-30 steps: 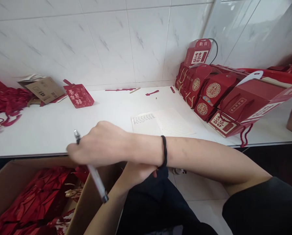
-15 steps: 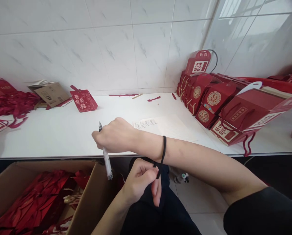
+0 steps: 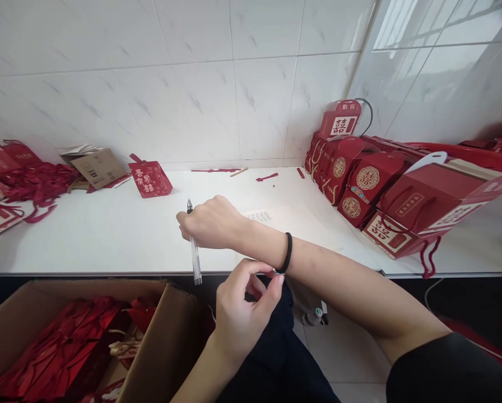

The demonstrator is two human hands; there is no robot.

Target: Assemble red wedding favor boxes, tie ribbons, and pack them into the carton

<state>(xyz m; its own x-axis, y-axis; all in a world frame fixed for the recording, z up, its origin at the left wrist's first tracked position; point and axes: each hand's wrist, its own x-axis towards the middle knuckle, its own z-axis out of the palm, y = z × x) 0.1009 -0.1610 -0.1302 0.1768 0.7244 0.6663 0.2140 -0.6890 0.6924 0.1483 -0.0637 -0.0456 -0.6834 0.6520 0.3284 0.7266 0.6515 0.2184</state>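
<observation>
in the head view, the right hand [image 3: 213, 221] is closed in a fist around a pen [image 3: 195, 257], nib upward, above the front part of the white table [image 3: 87, 238]; the pen's lower end reaches just past the front edge as seen from here. a black band [image 3: 288, 253] circles the right wrist. the left hand [image 3: 242, 305] is below, on the near side of that edge, fingers curled, thumb and forefinger tips nearly together at the band's lower side; whether they pinch it, i cannot tell. an open notebook [image 3: 295, 218] lies flat behind the right forearm, partly covered. bare tabletop stretches left from the right hand, with a small red box [image 3: 150, 180] farther back near the wall. stacked red boxes [image 3: 368, 176] crowd the right side. below the edge, an open carton [image 3: 156, 330] fills the lower left, its near wall beside the left forearm.
</observation>
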